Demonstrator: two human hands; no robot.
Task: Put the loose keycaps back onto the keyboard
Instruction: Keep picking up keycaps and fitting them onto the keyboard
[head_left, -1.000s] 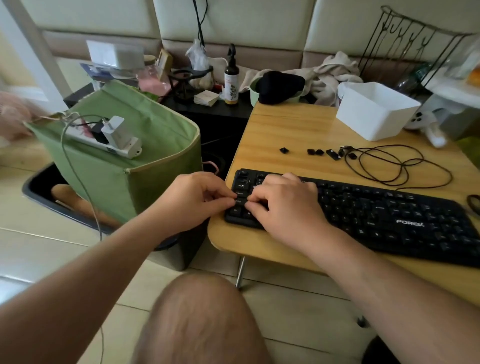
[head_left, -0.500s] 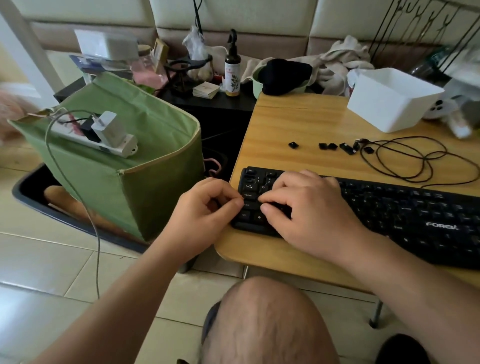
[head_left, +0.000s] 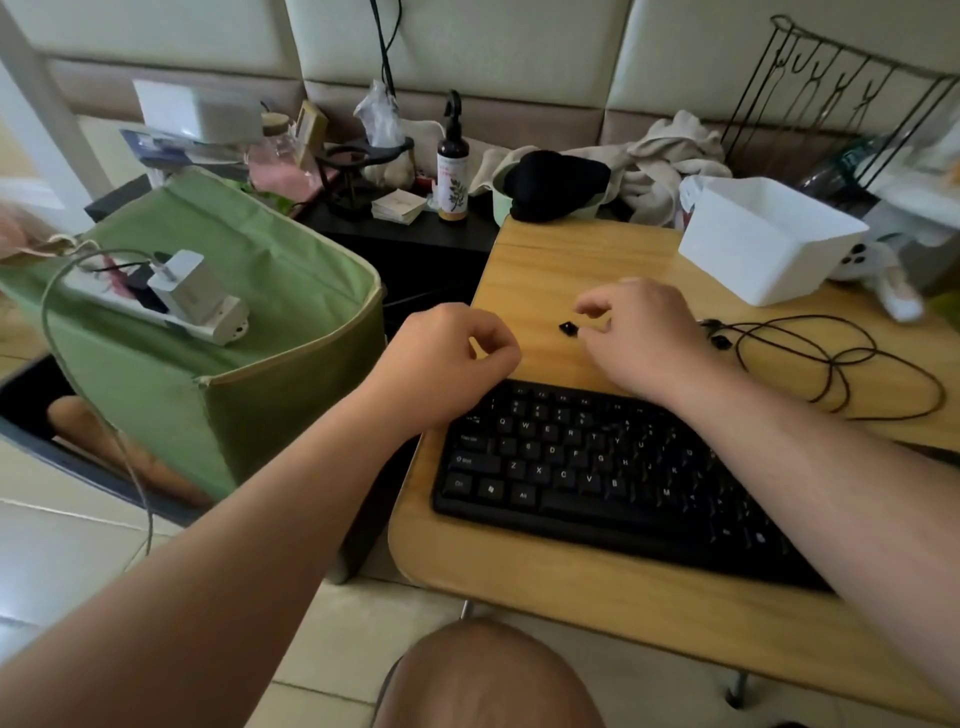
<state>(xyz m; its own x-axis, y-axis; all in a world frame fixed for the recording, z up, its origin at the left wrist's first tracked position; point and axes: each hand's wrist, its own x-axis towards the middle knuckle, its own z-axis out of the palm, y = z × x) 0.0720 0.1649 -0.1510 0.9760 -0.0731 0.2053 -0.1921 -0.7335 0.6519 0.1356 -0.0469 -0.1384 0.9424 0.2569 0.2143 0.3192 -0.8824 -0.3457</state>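
Observation:
A black keyboard (head_left: 597, 467) lies on the wooden table (head_left: 545, 270), its left half in plain view. One loose black keycap (head_left: 569, 328) sits on the wood beyond the keyboard. My right hand (head_left: 647, 338) hovers just right of that keycap, thumb and forefinger spread above it, holding nothing. Other loose keycaps are hidden behind this hand; one small black piece (head_left: 719, 341) shows at its right. My left hand (head_left: 447, 358) hangs over the keyboard's top left corner with loosely curled fingers, holding nothing.
A tangled black cable (head_left: 841, 358) lies right of the hands. A white plastic box (head_left: 769, 239) stands at the table's back right. A green fabric bin (head_left: 234, 332) with a power strip stands left of the table. My knee (head_left: 488, 680) is below the table edge.
Both hands have lifted off the keyboard's left end. My right hand moved forward to the loose keycaps, and my left hand drew back to the keyboard's top corner. The camera also shifted.

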